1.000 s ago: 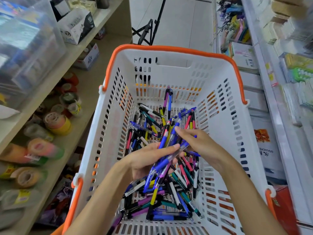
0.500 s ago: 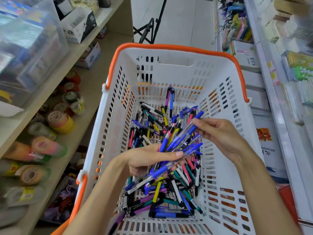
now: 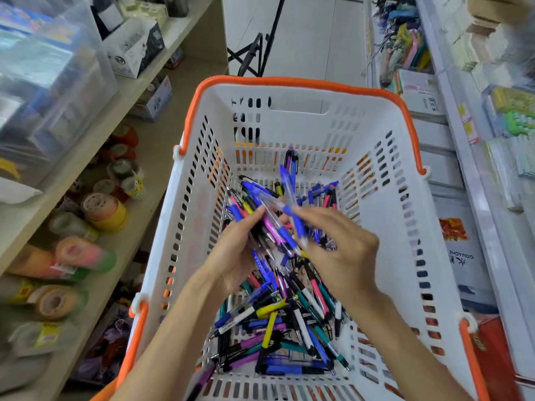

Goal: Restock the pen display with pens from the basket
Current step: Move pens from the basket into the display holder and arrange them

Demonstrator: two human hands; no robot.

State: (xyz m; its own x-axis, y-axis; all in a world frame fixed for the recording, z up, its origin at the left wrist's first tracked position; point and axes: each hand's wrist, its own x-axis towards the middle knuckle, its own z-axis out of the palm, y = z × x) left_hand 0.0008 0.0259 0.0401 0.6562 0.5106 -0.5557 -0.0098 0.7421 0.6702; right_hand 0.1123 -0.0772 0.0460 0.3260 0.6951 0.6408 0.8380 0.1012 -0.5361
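A white basket [image 3: 385,215] with an orange rim fills the middle of the head view. Loose pens [image 3: 278,322] in blue, purple, pink, teal, yellow and black lie heaped on its floor. My left hand [image 3: 231,256] hovers over the heap and holds a bunch of blue pens [image 3: 260,215] in its curled fingers. My right hand [image 3: 341,250] is beside it, pinching a blue pen [image 3: 292,209] that lies against the bunch. The pen display itself is not identifiable in this view.
A beige shelf [image 3: 95,157] on the left carries rolls of tape [image 3: 104,209], clear bins [image 3: 49,82] and boxes [image 3: 136,47]. A white shelf unit [image 3: 463,157] with stationery stands on the right. Beyond the basket lies tiled floor and a black stand [image 3: 254,53].
My right hand has moved left and brought its blue pen to the bunch in my left hand. My left hand has risen and turned, so the bunch points up and away.
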